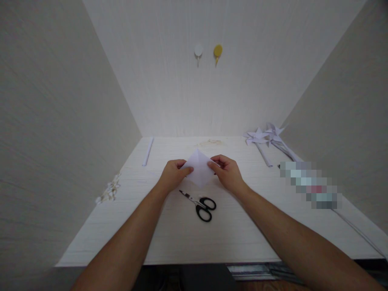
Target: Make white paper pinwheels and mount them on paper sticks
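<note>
A white square of paper (199, 171) with crease lines is held up in the middle, one corner pointing away from me. My left hand (176, 173) pinches its left corner, thumb on top and fingers behind. On the opposite corner, my right hand (226, 169) grips in the same way. Just below the paper lies a pair of scissors (202, 205) with black handles, blades pointing up and left. Neither hand touches the scissors.
Paper pinwheels (259, 136) on rolled sticks lie at the back right. A rolled paper stick (148, 152) rests at the back left, and small white-tipped pieces (110, 189) sit by the left wall. A blurred-out object (309, 185) with a cable is at the right. Two hooks (218, 51) hang on the back wall.
</note>
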Demonstrator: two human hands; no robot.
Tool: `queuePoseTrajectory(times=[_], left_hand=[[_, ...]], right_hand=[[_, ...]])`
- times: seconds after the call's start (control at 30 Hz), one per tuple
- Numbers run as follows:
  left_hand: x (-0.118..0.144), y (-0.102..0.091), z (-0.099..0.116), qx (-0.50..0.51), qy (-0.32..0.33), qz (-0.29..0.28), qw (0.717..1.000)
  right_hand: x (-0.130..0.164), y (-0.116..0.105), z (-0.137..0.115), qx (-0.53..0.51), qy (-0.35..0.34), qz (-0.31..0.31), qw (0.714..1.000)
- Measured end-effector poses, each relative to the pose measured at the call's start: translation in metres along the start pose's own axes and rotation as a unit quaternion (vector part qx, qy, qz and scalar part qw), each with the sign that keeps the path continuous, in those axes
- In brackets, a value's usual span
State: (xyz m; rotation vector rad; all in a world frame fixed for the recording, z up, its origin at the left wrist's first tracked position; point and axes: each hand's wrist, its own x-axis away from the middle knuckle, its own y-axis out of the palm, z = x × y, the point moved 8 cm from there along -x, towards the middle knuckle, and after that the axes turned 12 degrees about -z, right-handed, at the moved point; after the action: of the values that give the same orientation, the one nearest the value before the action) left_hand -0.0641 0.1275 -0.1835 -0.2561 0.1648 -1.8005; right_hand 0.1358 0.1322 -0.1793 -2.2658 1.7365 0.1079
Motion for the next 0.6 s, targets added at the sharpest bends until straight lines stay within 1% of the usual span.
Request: queuePoseTrajectory(times=[0.1, 0.2, 0.33, 0.4, 0.47, 0.53, 0.6], left_hand=[[0.001, 0.002, 0.002, -0.021, -0.006, -0.005, 1.000], [0.002, -0.001, 0.003, -0.045, -0.013, 0.009, 0.999], [0.001, -0.015, 0.001, -0.074, -0.015, 0.074, 0.994], [0.002, -0.024, 0.001, -0.083, -0.013, 0.113, 0.990], [0.003, -0.031, 0.000, -0.089, -0.012, 0.144, 0.985], [0.004, -0.036, -0.002, -0.091, -0.012, 0.167, 0.982], [0.004, -0.039, -0.004, -0.095, -0.013, 0.182, 0.979]], right_hand=[[-0.001, 0.001, 0.000, 0.008, -0.001, -0.005, 1.000], [-0.001, 0.001, 0.001, 0.019, -0.003, -0.004, 1.000], [0.001, -0.003, -0.002, 0.064, -0.005, 0.019, 0.998], [0.004, -0.002, -0.006, 0.104, 0.001, 0.015, 0.994], [0.007, 0.004, -0.011, 0.146, 0.015, -0.027, 0.989], [0.011, 0.016, -0.015, 0.181, 0.035, -0.107, 0.977], [0.018, 0.029, -0.018, 0.211, 0.059, -0.201, 0.955]])
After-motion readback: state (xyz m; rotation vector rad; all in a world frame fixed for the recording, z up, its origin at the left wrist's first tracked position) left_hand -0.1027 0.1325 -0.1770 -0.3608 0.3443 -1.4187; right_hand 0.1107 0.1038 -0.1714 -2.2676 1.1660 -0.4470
